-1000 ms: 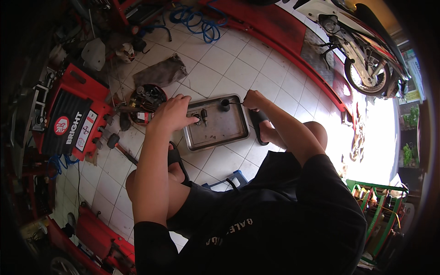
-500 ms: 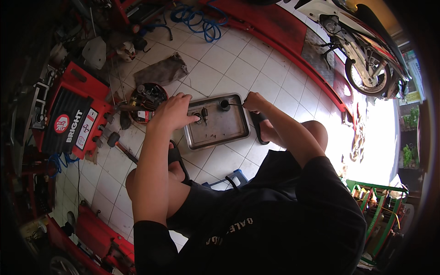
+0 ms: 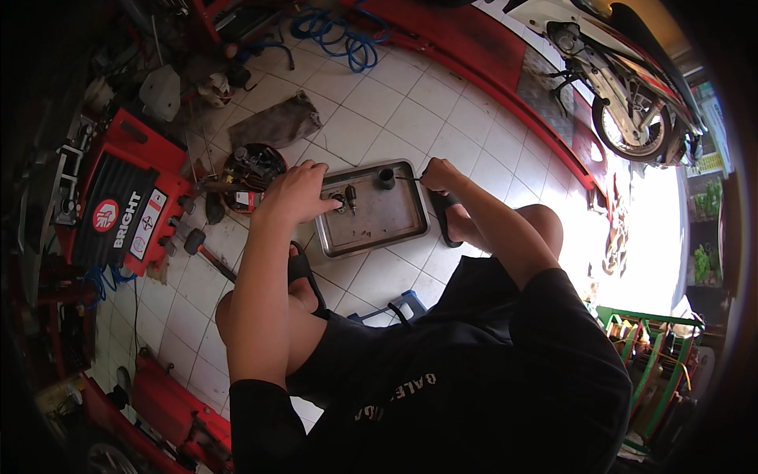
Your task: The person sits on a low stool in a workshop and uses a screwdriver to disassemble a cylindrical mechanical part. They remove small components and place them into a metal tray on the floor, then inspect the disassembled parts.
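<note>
My left hand [image 3: 300,189] is over the left rim of a rectangular steel tray [image 3: 335,248], fingers apart and curved, thumb reaching to a small metal part [image 3: 339,203]. A cylindrical metal part [image 3: 350,198] lies beside it, with small bits lower in the tray. A black cylindrical cup [image 3: 386,180] stands near the tray's upper right. My right hand [image 3: 440,178] is closed on a thin dark rod that reaches leftward to the cup; whether its tip is inside is unclear.
A red machine [image 3: 122,205] and hammer [image 3: 195,241] sit left, near a cluttered round container [image 3: 254,158]. A dark cloth [image 3: 275,120] lies above the tray, blue hose [image 3: 335,39] beyond. A motorbike [image 3: 632,95] stands on a red ramp upper right; a green rack [image 3: 647,371] is lower right.
Both hands stay in nearly the same places. The view has shifted very slightly.
</note>
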The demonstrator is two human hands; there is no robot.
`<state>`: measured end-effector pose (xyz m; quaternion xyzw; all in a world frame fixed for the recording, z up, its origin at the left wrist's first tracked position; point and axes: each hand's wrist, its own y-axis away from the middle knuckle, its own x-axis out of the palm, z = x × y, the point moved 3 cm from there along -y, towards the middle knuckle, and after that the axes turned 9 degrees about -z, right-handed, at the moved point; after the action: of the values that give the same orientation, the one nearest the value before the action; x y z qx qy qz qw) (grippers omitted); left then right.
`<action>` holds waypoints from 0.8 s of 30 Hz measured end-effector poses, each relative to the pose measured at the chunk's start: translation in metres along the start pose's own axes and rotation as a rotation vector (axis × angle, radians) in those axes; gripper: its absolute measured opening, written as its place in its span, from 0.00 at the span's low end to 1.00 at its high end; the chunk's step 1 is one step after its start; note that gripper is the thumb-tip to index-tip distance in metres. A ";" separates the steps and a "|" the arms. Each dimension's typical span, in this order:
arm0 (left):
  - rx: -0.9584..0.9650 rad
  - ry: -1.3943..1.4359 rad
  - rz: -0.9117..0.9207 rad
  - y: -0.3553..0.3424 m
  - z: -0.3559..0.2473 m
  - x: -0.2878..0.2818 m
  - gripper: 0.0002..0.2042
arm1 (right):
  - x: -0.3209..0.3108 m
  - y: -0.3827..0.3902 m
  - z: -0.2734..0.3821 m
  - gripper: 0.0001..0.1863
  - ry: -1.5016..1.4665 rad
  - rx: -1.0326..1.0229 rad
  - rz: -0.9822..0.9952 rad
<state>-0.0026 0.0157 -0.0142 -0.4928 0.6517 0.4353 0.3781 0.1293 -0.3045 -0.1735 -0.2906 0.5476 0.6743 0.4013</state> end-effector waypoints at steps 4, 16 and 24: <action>-0.017 0.032 0.026 -0.001 -0.005 -0.005 0.35 | 0.004 0.001 -0.005 0.14 -0.013 0.016 0.001; -0.007 0.061 0.017 -0.003 -0.003 -0.001 0.37 | 0.030 0.013 0.005 0.17 0.056 -0.086 -0.114; -0.028 0.053 0.029 0.001 0.000 -0.004 0.37 | 0.038 -0.001 -0.013 0.17 0.017 -0.021 -0.090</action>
<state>-0.0025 0.0172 -0.0099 -0.4997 0.6625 0.4367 0.3474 0.1104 -0.3085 -0.2085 -0.3249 0.5304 0.6588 0.4232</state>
